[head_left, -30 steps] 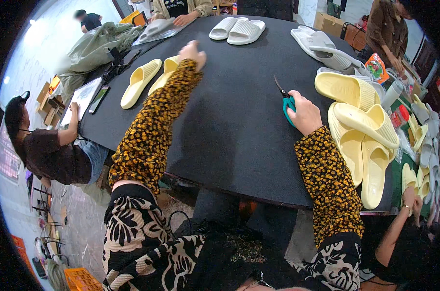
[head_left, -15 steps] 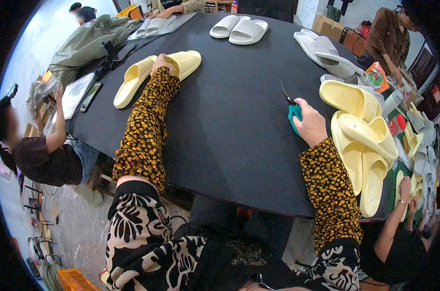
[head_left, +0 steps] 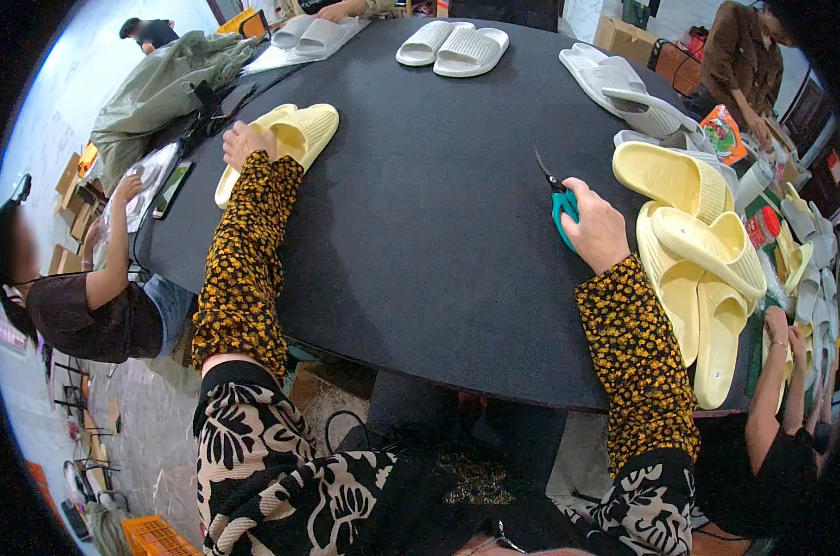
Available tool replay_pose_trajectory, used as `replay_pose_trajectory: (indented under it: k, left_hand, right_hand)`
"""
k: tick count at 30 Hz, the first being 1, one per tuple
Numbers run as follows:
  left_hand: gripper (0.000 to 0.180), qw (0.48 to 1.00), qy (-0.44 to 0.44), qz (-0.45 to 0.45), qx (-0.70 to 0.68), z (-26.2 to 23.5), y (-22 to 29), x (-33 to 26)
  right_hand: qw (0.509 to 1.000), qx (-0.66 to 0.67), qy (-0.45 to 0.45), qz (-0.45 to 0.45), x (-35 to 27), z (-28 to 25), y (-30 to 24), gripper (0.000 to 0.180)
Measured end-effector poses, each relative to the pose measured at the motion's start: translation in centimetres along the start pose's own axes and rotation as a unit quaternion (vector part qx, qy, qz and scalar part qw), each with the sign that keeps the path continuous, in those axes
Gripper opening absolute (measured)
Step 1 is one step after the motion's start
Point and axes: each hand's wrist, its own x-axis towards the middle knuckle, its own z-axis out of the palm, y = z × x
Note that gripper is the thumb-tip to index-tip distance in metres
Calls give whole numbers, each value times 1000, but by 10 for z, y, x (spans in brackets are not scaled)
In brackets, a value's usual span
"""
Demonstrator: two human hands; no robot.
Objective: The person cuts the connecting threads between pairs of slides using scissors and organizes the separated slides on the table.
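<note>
Left hand dragged yellow slippers closer.

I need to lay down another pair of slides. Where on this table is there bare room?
The widest bare patch of the black table lies between the left hand on the yellow slide pair and the right hand holding teal scissors. The right edge is crowded with stacked yellow slides.
</note>
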Motion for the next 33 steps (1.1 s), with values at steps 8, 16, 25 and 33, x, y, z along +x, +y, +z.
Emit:
replay_pose_trajectory:
  k: [8,16,25,33]
  left_hand:
    - [40,983,-160,75,-49,32,2,13]
    - [14,847,-245,356,-311,-37,98,-123]
    - [30,763,-392,426,-290,-127,144,-218]
    - [24,758,-382,419,-322,-137,141,-233]
  right_hand:
    - [1000,4,1,-7,-4,0,-8,36]
    - [996,59,3,64,2,-3,-1,37]
    - [981,138,-16,133,6,5,-3,36]
    - [988,103,-30,114,0,-5,-3,37]
